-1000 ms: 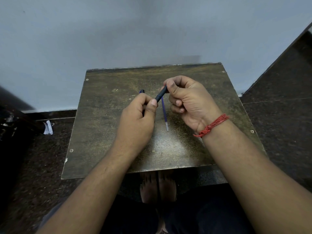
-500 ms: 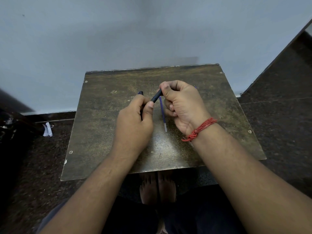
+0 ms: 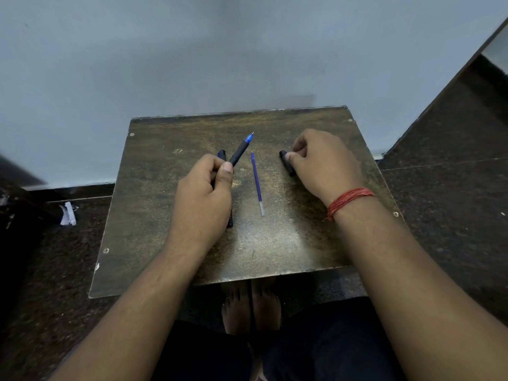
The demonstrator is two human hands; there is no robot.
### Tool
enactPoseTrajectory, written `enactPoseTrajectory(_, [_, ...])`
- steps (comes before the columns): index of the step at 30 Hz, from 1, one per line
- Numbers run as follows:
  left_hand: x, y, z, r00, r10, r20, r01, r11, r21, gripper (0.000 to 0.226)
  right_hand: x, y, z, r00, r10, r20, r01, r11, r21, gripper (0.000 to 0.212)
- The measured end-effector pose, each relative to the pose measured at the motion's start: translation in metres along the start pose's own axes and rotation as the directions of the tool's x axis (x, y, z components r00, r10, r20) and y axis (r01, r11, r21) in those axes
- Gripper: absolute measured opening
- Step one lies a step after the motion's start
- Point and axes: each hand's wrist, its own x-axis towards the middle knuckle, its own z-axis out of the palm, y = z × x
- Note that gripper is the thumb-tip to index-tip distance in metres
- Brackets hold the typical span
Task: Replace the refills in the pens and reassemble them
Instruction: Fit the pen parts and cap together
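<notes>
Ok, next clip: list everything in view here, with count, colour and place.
pen: one, black with blue tip, held in left hand, tip pointing away
second pen: one, dark blue, on the table, mostly hidden under left hand
refill: one, blue, lying loose on table between the hands
cap: one, black, at right hand's fingers, on table
table: one, worn brown, against wall
paper scrap: one, white, floor at left
thread bracelet: red, right wrist
left hand: gripping pen
right hand: on cap
feet: two, bare, under table
</notes>
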Motion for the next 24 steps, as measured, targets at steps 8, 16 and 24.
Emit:
enactPoseTrajectory(8, [0.0, 0.001, 0.0, 1.0, -0.009, 0.002, 0.009, 1.0, -0.003, 0.024, -0.004, -0.019, 0.008, 0.974, -0.135, 0.181, 0.167, 0.971, -0.174, 0.027])
enactPoseTrajectory(16, [0.0, 0.002, 0.0, 1.0, -0.01, 0.012, 0.01, 1.0, -0.005, 0.023, -0.005, -0.026, 0.005, 0.981, -0.08, 0.176, 0.043, 0.978, 0.206, 0.016])
enactPoseTrajectory(24, [-0.001, -0.002, 0.004, 0.999, 0.002, 0.046, -0.002, 1.0, -0.005, 0.022, -0.006, -0.032, 0.009, 0.949, 0.119, 0.29, -0.31, 0.212, 0.927, 0.012])
